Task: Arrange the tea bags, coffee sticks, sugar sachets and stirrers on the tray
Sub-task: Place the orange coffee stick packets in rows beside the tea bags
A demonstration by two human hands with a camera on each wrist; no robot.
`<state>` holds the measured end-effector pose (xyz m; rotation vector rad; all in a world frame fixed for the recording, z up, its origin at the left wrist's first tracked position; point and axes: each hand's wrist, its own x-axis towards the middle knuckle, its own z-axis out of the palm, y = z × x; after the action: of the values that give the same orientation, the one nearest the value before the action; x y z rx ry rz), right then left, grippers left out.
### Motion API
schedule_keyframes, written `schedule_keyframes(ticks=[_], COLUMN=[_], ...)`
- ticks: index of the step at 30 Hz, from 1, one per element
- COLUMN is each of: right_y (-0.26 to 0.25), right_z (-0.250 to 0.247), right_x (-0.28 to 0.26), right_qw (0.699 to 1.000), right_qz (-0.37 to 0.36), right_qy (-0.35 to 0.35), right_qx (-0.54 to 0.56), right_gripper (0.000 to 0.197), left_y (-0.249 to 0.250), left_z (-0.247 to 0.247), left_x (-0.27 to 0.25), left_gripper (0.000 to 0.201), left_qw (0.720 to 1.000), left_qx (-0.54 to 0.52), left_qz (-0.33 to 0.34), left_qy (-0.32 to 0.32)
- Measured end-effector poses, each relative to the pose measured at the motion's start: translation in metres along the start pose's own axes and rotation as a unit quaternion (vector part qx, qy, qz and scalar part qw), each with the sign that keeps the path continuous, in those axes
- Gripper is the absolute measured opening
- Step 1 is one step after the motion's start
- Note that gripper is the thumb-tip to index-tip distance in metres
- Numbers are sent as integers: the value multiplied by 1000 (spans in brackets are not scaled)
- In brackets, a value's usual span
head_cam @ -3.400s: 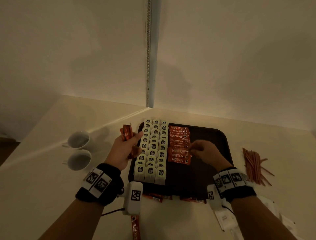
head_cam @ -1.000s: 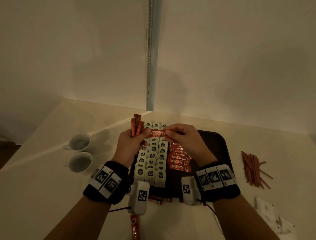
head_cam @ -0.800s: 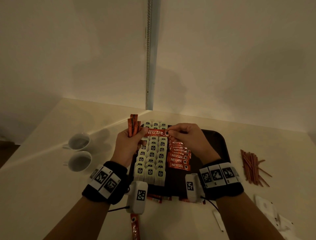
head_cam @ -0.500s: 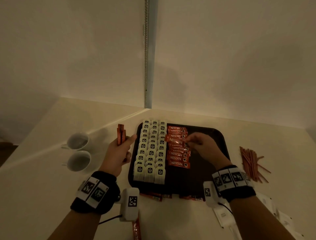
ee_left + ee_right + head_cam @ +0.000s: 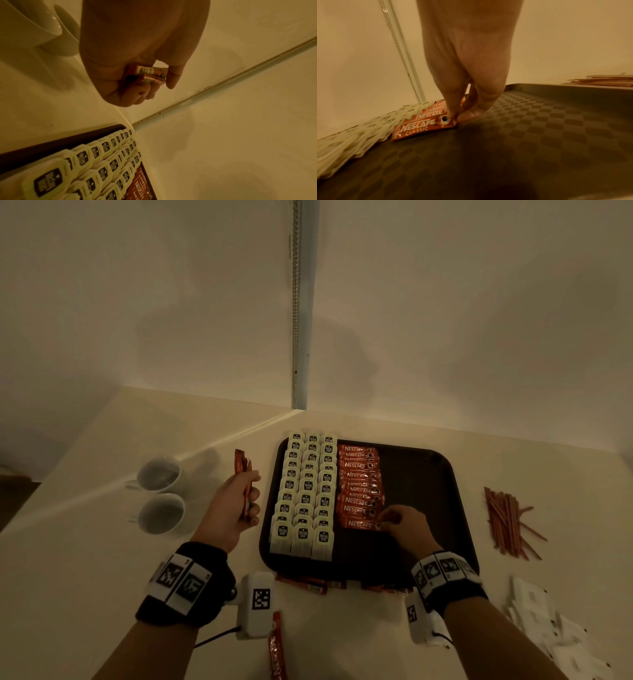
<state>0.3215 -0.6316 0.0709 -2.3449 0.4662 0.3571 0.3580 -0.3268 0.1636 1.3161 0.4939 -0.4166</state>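
Our right hand (image 5: 406, 525) pinches the right end of the nearest coffee stick (image 5: 423, 126) between thumb and forefinger, the stick lying flat on the tray (image 5: 428, 474) at the near end of the row of coffee sticks (image 5: 359, 481); in the right wrist view the fingertips (image 5: 452, 115) cover that end, so we cannot tell how much of it is gripped. Just left of this hand, past the sticks, stand three columns of tea bags (image 5: 306, 494). Our left hand (image 5: 236, 508), off the tray's left edge, curls around a small bundle of coffee sticks (image 5: 147, 73) held upright; their middles are hidden in the fist and we cannot count them. Left of that hand sit two white cups (image 5: 161, 494). Right of our right hand, off the tray, lies a loose pile of stirrers (image 5: 507, 518), and nearer us white sugar sachets (image 5: 548, 621), cut off by the frame edge. More loose sticks (image 5: 308, 583) peek from under the tray's near rim, mostly hidden, and one (image 5: 277, 648) lies between our wrists, cut off below. Everything rests on a pale counter (image 5: 85, 542) in a dim corner, where a metal strip (image 5: 296, 302) runs up the joint of two plain walls.
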Motion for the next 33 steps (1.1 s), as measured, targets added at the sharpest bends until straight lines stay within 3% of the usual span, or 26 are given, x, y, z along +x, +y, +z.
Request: schedule_keyframes(ticks=[14, 22, 26, 29, 31, 33], right_y=[-4, -4, -6, -31, -63, -100], right_z=[6, 9, 5, -9, -19, -26], right_x=[6, 7, 6, -2, -12, -24], right_qw=[999, 999, 999, 998, 992, 974], right_qz=[28, 37, 47, 7, -57, -108], right_qy=[21, 20, 14, 37, 40, -8], right_qx=[3, -11, -17, 45, 106, 200], right_gripper=[16, 20, 23, 19, 18, 29], left_y=[-2, -2, 2, 8, 12, 15], left_z=[2, 12, 18, 23, 28, 36], left_x=[5, -1, -4, -2, -1, 0], left_gripper=[6, 9, 14, 8, 5, 9], left_qw=[1000, 997, 995, 992, 986, 972], left_qx=[7, -36, 2, 51, 100, 166], left_qz=[-7, -19, 4, 39, 69, 112], left_qy=[1, -59, -104, -108, -114, -126])
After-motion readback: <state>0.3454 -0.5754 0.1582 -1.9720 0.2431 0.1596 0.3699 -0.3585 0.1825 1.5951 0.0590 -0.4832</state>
